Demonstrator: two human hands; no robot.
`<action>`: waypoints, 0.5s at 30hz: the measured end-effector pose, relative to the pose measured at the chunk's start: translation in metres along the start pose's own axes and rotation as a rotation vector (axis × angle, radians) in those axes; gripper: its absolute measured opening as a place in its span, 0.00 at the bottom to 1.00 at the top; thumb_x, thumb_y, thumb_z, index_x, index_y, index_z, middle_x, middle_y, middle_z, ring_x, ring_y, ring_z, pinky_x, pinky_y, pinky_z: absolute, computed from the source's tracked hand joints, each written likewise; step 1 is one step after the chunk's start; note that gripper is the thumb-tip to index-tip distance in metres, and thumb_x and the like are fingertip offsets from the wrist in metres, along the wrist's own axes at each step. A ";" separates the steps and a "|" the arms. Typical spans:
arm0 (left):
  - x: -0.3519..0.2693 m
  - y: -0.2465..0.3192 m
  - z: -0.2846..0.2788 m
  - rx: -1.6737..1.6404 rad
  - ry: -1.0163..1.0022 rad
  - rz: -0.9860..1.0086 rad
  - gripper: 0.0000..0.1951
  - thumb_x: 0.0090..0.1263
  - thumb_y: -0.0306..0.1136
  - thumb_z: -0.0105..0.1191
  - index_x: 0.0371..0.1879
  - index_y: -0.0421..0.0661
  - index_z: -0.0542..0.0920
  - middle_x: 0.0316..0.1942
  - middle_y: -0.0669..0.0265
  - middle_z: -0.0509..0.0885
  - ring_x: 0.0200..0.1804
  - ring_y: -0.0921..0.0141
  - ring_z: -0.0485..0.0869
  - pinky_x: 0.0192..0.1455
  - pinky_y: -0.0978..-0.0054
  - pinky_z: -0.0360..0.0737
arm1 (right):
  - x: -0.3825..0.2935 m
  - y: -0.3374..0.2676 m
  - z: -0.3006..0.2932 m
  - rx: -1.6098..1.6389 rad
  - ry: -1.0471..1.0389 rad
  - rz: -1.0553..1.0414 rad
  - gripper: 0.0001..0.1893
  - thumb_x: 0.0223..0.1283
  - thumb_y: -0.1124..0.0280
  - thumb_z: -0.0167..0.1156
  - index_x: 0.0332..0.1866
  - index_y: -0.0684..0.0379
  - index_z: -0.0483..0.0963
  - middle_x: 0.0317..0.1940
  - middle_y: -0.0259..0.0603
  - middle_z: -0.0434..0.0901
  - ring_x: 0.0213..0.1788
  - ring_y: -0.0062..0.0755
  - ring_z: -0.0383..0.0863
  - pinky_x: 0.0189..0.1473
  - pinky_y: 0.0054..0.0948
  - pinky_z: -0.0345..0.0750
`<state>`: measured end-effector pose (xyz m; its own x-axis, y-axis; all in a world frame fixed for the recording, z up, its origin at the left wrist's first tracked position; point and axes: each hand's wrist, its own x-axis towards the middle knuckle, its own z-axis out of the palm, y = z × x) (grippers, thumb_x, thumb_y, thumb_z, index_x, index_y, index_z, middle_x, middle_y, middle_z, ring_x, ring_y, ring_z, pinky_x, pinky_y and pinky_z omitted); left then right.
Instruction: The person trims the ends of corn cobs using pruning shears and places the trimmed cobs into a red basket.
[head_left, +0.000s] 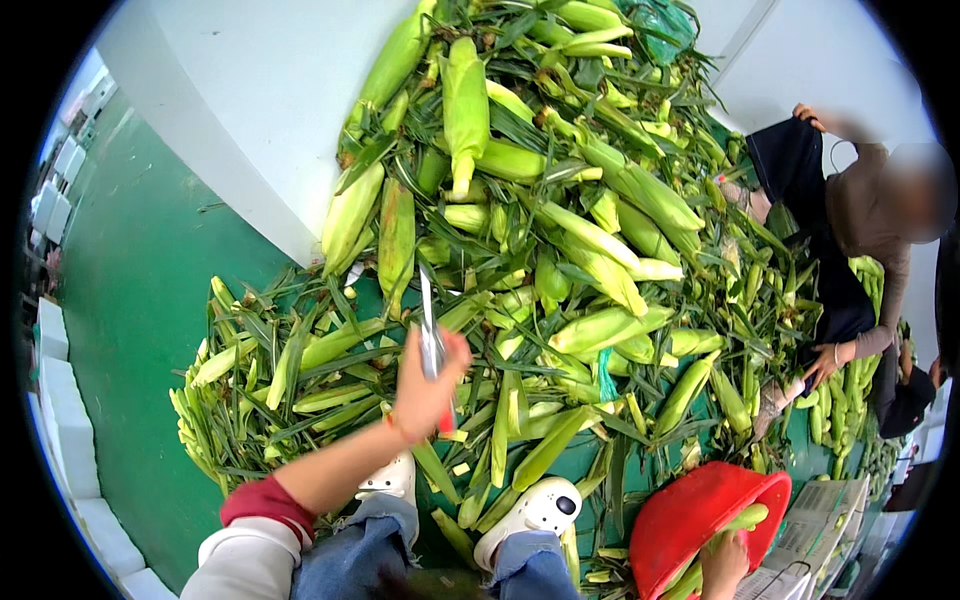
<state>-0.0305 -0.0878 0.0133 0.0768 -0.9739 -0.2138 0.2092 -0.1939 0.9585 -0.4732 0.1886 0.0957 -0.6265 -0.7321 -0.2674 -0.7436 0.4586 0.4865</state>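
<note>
My left hand (431, 382) is closed round a knife (428, 315) with a metal blade and a red handle end; the blade points up the view over the corn heap. At lower right my right hand (726, 562) reaches into a red plastic basin (675, 510) and grips a green ear of corn (746, 517). The hand's lower part is cut off by the frame edge. Before me lies a large heap of unhusked corn ears (607, 330), mixed with loose leaves. Cut husks and stalk ends (300, 405) lie to the left and round my shoes.
Another person (862, 210) bends over the heap at right, one hand low by the corn. More ears (832, 397) lie behind that person. Flattened printed sacks or cartons (817, 525) lie beyond the basin. White boxes (64, 420) line the left edge; a white panel (247, 97) borders the heap.
</note>
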 end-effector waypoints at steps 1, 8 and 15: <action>0.029 0.011 0.002 0.037 0.087 0.176 0.13 0.64 0.29 0.57 0.42 0.44 0.68 0.37 0.69 0.77 0.38 0.75 0.77 0.43 0.76 0.76 | 0.003 -0.003 -0.005 0.000 0.015 0.000 0.25 0.42 0.68 0.65 0.49 0.58 0.69 0.38 0.49 0.78 0.40 0.51 0.78 0.38 0.44 0.75; 0.214 0.069 0.001 -0.328 -0.057 -0.138 0.15 0.64 0.36 0.58 0.41 0.42 0.71 0.31 0.64 0.79 0.29 0.71 0.80 0.27 0.74 0.75 | -0.006 -0.146 -0.096 0.649 0.501 -0.528 0.19 0.46 0.75 0.62 0.48 0.61 0.72 0.39 0.48 0.77 0.41 0.49 0.76 0.46 0.39 0.73; 0.106 0.005 -0.010 0.120 -0.139 0.055 0.22 0.65 0.32 0.56 0.54 0.41 0.62 0.42 0.62 0.76 0.40 0.73 0.77 0.43 0.74 0.77 | 0.027 -0.247 -0.081 1.463 -0.008 -0.704 0.19 0.57 0.69 0.60 0.53 0.64 0.70 0.45 0.49 0.79 0.49 0.42 0.78 0.51 0.32 0.74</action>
<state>-0.0116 -0.1906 -0.0060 -0.0519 -0.9888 -0.1402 0.0898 -0.1445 0.9854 -0.2876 0.0150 0.0360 -0.0824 -0.9926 -0.0896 -0.4396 0.1169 -0.8905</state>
